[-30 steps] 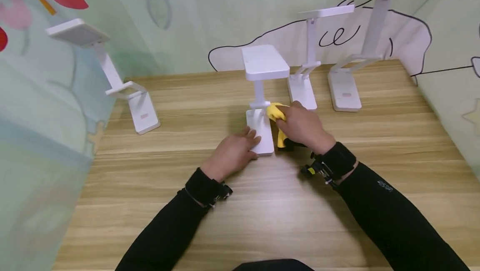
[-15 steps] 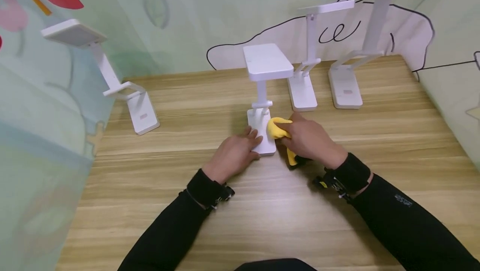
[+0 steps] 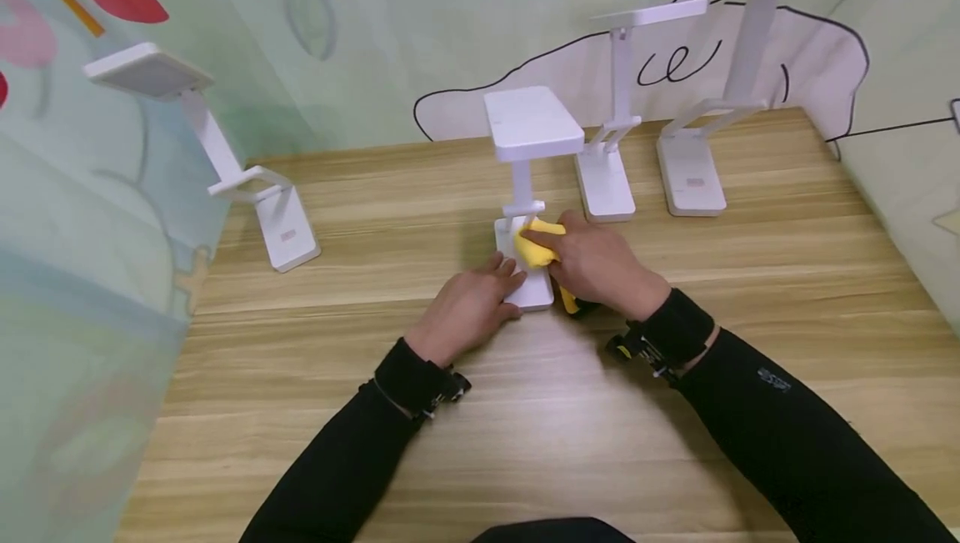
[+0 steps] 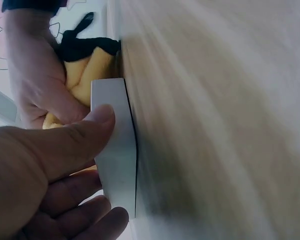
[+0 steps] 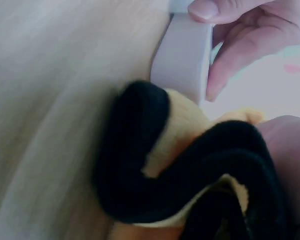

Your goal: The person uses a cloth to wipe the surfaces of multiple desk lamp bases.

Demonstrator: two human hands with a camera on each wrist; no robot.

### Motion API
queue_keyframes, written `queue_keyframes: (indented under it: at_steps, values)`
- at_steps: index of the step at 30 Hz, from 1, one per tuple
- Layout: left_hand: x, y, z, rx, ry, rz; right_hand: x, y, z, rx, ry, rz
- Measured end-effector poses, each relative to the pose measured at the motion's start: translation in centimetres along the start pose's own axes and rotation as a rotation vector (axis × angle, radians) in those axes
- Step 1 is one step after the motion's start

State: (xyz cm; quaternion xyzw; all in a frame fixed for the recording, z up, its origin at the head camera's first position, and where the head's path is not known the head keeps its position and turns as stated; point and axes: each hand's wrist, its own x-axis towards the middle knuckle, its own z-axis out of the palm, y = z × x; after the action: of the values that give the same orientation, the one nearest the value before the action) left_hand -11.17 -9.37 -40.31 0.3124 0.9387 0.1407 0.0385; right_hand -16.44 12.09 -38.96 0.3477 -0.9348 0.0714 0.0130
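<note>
A white desk lamp (image 3: 532, 122) with a flat rectangular head and a folding arm stands at the table's middle. My left hand (image 3: 465, 309) grips its base from the left, thumb on the front end, as the left wrist view shows of the base (image 4: 117, 155). In my right hand (image 3: 600, 263) is a bunched yellow cloth (image 3: 536, 251), pressed against the top of the lamp base near the arm's hinge. The cloth's black-edged part (image 5: 135, 190) hangs below that hand, beside the base. Part of the base top is hidden under the cloth and fingers.
Two more white lamps stand behind to the right, one with its base (image 3: 606, 184) close to my right hand, the other with its base (image 3: 692, 180) farther right. Another lamp (image 3: 285, 226) is at the left. Printed walls border the wooden table (image 3: 360, 209).
My right hand slid the cloth toward me along the base's right side, then moved up and left onto the base top. The left hand keeps its place on the lamp.
</note>
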Motion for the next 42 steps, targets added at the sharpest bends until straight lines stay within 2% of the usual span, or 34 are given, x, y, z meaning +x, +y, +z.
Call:
queue_keyframes:
  at_steps: [3,8,12,15,19,24,28,32,35,39,42]
  values:
    - [0.0,0.0,0.0,-0.007,0.004,-0.003,-0.5,-0.1,0.0,0.049,-0.039,-0.01]
    - [0.1,0.0,0.0,-0.004,-0.006,-0.012,-2.1,0.5,-0.7,0.214,-0.12,-0.072]
    - [0.0,0.0,0.0,0.002,-0.009,-0.025,-2.2,1.3,-1.6,0.265,-0.172,-0.106]
    - [0.1,0.1,0.0,-0.001,-0.011,-0.028,-1.4,1.5,-1.8,0.229,-0.142,-0.07]
    - [0.2,0.1,-0.1,-0.018,-0.015,-0.026,-0.2,1.1,-0.8,0.143,-0.036,-0.023]
    - [0.2,0.0,-0.1,-0.082,0.044,-0.055,-1.0,0.0,0.4,0.075,0.047,-0.064]
    - [0.2,-0.1,0.0,-0.144,0.103,-0.077,-2.8,-0.5,0.1,0.104,0.003,-0.13]
    - [0.3,-0.1,-0.1,-0.135,0.112,-0.068,-4.1,-0.3,-1.3,0.154,-0.13,-0.221]
    - [0.4,-0.1,-0.1,-0.114,0.109,-0.067,-4.0,0.1,-2.6,0.155,-0.197,-0.232]
    - [0.4,-0.1,0.0,-0.126,0.113,-0.062,-2.8,-0.4,-3.1,0.1,-0.125,-0.127]
    - [0.2,-0.2,0.0,-0.152,0.116,-0.075,-1.8,-2.1,-2.0,0.02,-0.058,-0.052]
